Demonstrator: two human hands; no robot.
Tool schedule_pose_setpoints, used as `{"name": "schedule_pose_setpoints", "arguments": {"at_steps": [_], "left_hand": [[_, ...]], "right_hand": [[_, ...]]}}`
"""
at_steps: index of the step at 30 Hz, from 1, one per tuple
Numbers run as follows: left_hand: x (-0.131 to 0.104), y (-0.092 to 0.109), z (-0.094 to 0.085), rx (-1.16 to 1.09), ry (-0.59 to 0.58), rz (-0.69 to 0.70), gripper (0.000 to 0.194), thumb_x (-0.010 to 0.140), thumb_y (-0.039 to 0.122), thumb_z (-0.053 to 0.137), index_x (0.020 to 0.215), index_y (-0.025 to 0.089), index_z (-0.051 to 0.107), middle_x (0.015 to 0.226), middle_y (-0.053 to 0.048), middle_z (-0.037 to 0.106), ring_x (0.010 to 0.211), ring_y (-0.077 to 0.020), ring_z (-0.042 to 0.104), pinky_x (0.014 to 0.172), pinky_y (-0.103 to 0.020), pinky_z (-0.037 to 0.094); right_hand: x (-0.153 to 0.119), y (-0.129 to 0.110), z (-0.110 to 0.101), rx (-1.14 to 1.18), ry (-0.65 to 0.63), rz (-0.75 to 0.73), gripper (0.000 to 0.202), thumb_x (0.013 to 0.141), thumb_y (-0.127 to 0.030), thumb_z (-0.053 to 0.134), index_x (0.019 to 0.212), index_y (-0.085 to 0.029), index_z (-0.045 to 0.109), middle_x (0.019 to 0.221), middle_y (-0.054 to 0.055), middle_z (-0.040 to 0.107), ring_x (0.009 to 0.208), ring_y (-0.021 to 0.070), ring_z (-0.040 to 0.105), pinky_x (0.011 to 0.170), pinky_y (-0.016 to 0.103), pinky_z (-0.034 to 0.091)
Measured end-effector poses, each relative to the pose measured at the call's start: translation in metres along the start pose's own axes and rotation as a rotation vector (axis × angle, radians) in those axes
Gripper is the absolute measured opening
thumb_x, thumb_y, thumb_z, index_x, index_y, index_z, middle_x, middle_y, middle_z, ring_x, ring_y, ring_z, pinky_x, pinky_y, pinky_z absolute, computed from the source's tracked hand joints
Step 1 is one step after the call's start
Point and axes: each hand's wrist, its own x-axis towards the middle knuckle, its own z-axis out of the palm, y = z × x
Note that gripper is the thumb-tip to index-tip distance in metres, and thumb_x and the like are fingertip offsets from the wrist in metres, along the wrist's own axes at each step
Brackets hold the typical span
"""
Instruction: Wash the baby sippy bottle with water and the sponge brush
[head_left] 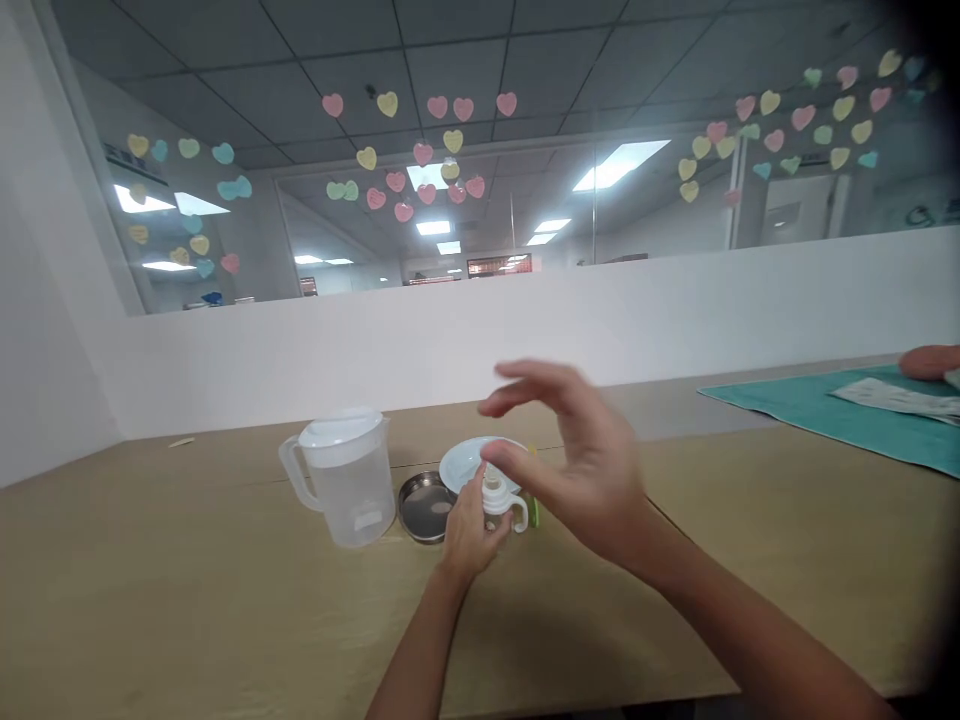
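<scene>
Low over the table, my left hand [471, 530] is closed around the side of a small container with a white ringed top [496, 497] and a curved white handle on its right. My fingers and palm hide much of its body. Raised higher and nearer to me, my right hand [589, 465] holds nothing, its thumb and fingers curved apart. Behind the container lies a white plate [459, 462], partly covered by my hands. A round shallow metal tin [426, 508] stands just left of my left hand. Something yellow-green [534, 512] shows right of the handle.
A translucent lidded plastic pitcher [352, 490] stands left of the tin, handle to the left. A teal cloth [810, 405] with a pale patterned piece [892, 398] lies at the far right. A low white wall [300, 355] with glass above borders the wooden table [225, 610].
</scene>
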Motion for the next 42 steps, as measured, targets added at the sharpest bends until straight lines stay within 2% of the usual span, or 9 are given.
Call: {"name": "schedule_pose_setpoints", "arguments": {"at_steps": [3,6,10,17,22,26,33,38,42], "left_hand": [[-0.002,-0.008,0.002,-0.017,-0.14,0.04,0.068,0.078,0.037,0.049,0.137,0.011,0.026,0.138,-0.015,0.039,0.127,-0.0271,0.038,0.103,-0.045,0.034],[-0.004,-0.014,0.006,-0.043,-0.13,0.012,0.069,0.075,0.029,0.051,0.136,0.01,0.026,0.141,-0.016,0.035,0.129,-0.0261,0.035,0.104,-0.044,0.033],[-0.006,-0.015,0.009,-0.124,-0.102,-0.025,0.08,0.068,0.021,0.054,0.139,0.011,0.019,0.14,-0.016,0.035,0.126,-0.0251,0.038,0.105,-0.041,0.032],[-0.005,-0.005,0.004,-0.248,-0.098,-0.144,0.094,0.062,0.018,0.058,0.142,0.014,0.008,0.117,-0.009,0.055,0.105,-0.0225,0.053,0.093,-0.038,0.042],[-0.003,-0.003,0.001,-0.319,-0.1,-0.164,0.094,0.063,0.015,0.057,0.142,0.018,0.007,0.109,-0.006,0.058,0.094,-0.0195,0.057,0.087,-0.035,0.045],[-0.002,-0.005,0.0,-0.323,-0.091,-0.191,0.091,0.064,0.02,0.061,0.142,0.018,0.013,0.117,-0.009,0.056,0.104,-0.0237,0.054,0.093,-0.04,0.041],[-0.003,-0.01,0.001,-0.232,-0.097,-0.116,0.09,0.065,0.02,0.06,0.142,0.016,0.014,0.126,-0.012,0.05,0.114,-0.0262,0.048,0.099,-0.042,0.036],[-0.004,-0.014,0.003,-0.22,-0.129,-0.104,0.091,0.066,0.018,0.058,0.143,0.016,0.009,0.123,-0.012,0.052,0.108,-0.0246,0.051,0.095,-0.041,0.039],[-0.004,-0.015,0.003,-0.212,-0.131,-0.086,0.09,0.065,0.018,0.057,0.142,0.016,0.01,0.124,-0.012,0.051,0.108,-0.0245,0.051,0.095,-0.04,0.039]], "right_hand": [[-0.025,0.073,0.034,-0.262,-0.116,0.058,0.026,0.081,-0.039,0.059,0.099,-0.02,0.059,0.095,0.007,0.063,0.093,0.0216,0.058,0.087,0.039,0.043],[-0.06,0.138,0.063,-0.413,-0.279,0.204,0.04,0.074,-0.04,0.065,0.105,-0.016,0.058,0.1,0.011,0.061,0.094,0.0251,0.055,0.083,0.039,0.043],[-0.094,0.178,0.081,-0.294,-0.285,0.386,0.041,0.074,-0.039,0.063,0.107,-0.016,0.056,0.088,0.006,0.059,0.077,0.0182,0.055,0.071,0.03,0.045],[-0.106,0.18,0.082,-0.14,-0.163,0.422,0.037,0.07,-0.037,0.065,0.1,-0.015,0.061,0.082,0.005,0.06,0.074,0.0172,0.054,0.071,0.029,0.044],[-0.107,0.191,0.075,0.182,-0.248,0.572,0.048,0.069,-0.036,0.067,0.113,-0.019,0.056,0.096,0.007,0.065,0.09,0.02,0.06,0.084,0.034,0.046],[-0.107,0.214,0.068,0.39,-0.281,0.616,0.059,0.067,-0.035,0.07,0.121,-0.022,0.05,0.102,0.006,0.065,0.099,0.0202,0.059,0.09,0.036,0.045],[-0.111,0.233,0.057,0.011,0.023,0.57,0.032,0.076,-0.04,0.057,0.098,-0.017,0.06,0.081,0.006,0.065,0.078,0.021,0.061,0.079,0.037,0.047],[-0.114,0.209,0.071,0.047,-0.093,0.45,0.037,0.077,-0.042,0.058,0.106,-0.018,0.058,0.094,0.006,0.064,0.089,0.0209,0.059,0.083,0.033,0.045],[-0.118,0.201,0.081,0.054,-0.155,0.495,0.051,0.072,-0.038,0.064,0.118,-0.021,0.051,0.097,0.005,0.064,0.091,0.0209,0.058,0.084,0.034,0.044]]}}
